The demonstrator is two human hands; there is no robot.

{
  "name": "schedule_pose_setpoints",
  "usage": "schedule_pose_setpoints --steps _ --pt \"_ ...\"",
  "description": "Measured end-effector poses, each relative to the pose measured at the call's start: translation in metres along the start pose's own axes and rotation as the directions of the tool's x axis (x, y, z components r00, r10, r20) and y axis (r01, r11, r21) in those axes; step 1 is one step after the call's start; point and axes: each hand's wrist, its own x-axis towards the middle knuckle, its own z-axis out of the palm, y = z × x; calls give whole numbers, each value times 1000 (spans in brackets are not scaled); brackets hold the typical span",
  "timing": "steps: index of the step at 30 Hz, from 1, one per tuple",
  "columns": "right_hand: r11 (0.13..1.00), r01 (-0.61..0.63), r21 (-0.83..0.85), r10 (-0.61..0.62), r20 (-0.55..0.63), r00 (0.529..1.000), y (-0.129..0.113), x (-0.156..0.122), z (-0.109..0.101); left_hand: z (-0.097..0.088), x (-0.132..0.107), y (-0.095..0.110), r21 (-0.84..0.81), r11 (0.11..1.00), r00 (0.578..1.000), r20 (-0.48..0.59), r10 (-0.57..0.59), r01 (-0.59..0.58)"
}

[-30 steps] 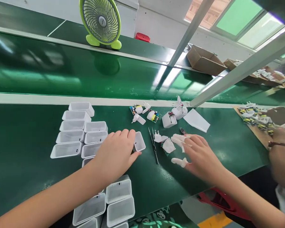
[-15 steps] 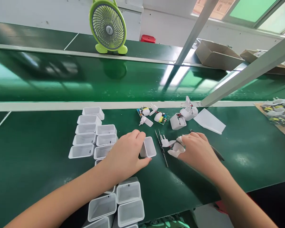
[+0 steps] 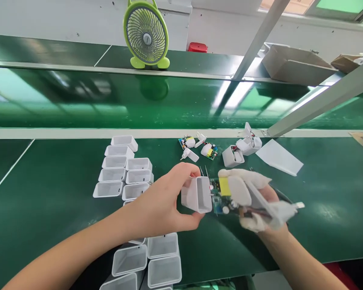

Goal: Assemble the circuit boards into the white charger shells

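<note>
Your left hand (image 3: 160, 206) is gripping a white case (image 3: 197, 195), mouth facing the circuit board (image 3: 219, 201) your right hand (image 3: 260, 203) is pinching.

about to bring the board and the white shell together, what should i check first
1. Left hand grips the white shell: ok, thumb under, fingers over.
2. Shell's open end faces the circuit board: ok.
3. Right hand holds the board securely: ok, fingers closed on it.
4. Board square to the opening: cannot tell from this angle.
5. Wires to the plug piece free of snags: cannot tell, fingers partly hide them.
</note>
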Motion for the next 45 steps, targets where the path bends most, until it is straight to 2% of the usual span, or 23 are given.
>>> schedule_pose_setpoints --steps 2,4,9,11,16,22,31,38,45 --pt "999 -23 42 19 92 996 2 -7 3 -1 -1 3 3 1000 999 30 15 -15" --pt "1000 -16 23 13 112 994 2 -10 2 -1 -2 5 19 999 999 34 32 -33" --pt "984 152 -97 -136 150 979 1 -5 -4 -1 -3 7 129 984 992 -6 128 -126" --pt "974 182 -135 -161 152 975 0 -6 -5 -1 -3 7 151 978 989 -11 148 -144" --pt "978 104 -179 -89 86 992 -7 -12 1 -1 -2 6 165 973 987 -9 163 -159" --pt "963 140 -229 -118 106 987 -11 -10 4 -1 -1 7 187 966 984 13 178 -177" --pt "968 77 -239 -60 79 995 -13 -14 7 0 -2 7 186 969 987 2 163 -161" --pt "951 151 -270 -121 124 985 -13 -10 6 0 -1 6 186 969 987 6 163 -161" --pt "951 117 -285 -96 87 992 -14 -11 8 0 -1 6 218 958 982 1 188 -184"
